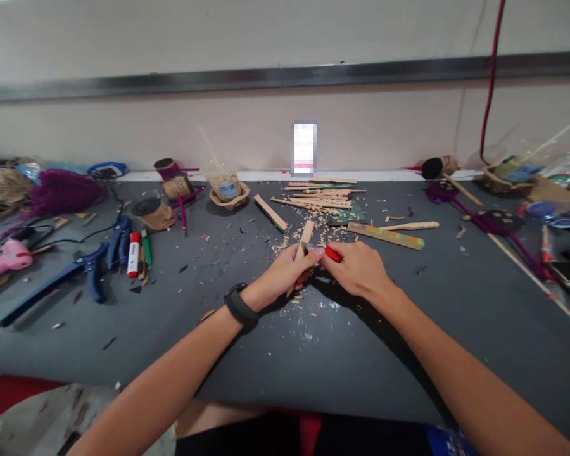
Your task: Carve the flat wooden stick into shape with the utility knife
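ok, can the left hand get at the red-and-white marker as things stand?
Probably yes: nothing tall stands between the left hand and the marker, but that hand holds a wooden strip it would likely have to release first.

Wood strip [308, 230]: pale bare wood, flat and matt
Knife handle [333, 254]: smooth red plastic
Knife blade [306, 249]: grey metal
Carved sticks [325, 201], 12 o'clock: raw wood, notched and rough
Shavings [289, 240]: curled raw wood
Tabletop [266, 342]: dark grey, matt
Cup [221, 180], 11 o'clock: clear plastic
Cup holder [228, 197]: rough moulded paper
Marker [133, 254]: smooth plastic
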Available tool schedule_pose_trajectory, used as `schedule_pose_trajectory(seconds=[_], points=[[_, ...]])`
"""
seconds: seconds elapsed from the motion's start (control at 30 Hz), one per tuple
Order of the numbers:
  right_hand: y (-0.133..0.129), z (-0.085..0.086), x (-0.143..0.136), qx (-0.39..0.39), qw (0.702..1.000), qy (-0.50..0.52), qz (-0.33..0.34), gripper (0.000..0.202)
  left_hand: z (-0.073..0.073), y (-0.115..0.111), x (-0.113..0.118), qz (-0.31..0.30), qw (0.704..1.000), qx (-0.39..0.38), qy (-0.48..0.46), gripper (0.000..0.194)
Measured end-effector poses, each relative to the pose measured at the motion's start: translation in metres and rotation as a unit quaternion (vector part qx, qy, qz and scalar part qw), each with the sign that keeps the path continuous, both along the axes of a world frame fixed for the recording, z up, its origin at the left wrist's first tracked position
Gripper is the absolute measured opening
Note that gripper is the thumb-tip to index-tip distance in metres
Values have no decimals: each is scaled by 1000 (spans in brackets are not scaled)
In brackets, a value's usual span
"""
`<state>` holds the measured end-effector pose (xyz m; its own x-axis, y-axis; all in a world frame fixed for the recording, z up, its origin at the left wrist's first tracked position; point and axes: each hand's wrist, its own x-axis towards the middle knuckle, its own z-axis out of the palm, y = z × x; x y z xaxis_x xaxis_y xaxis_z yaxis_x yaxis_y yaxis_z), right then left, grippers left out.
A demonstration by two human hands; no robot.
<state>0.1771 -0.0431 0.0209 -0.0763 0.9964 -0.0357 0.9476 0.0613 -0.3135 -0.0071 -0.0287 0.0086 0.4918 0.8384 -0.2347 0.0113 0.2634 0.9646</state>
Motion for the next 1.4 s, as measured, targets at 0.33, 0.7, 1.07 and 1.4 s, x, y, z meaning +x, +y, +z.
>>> schedule_pose_trajectory(seconds=[0.33,0.7,1.07,1.4], points=[[2,-2,0,-5,1000,-20,0,54,8,-2,1,24,999,-34,34,52],[4,-10,-4,-5,998,-53,-21,61,19,-4,0,15,990,-136,18,35],[15,-10,14,48,997,-18,-64,81,20,-7,6,27,987,-158,16,29],[2,-2,6,44,997,52,-20,78,27,1,1,-2,974,-207,-96,23]])
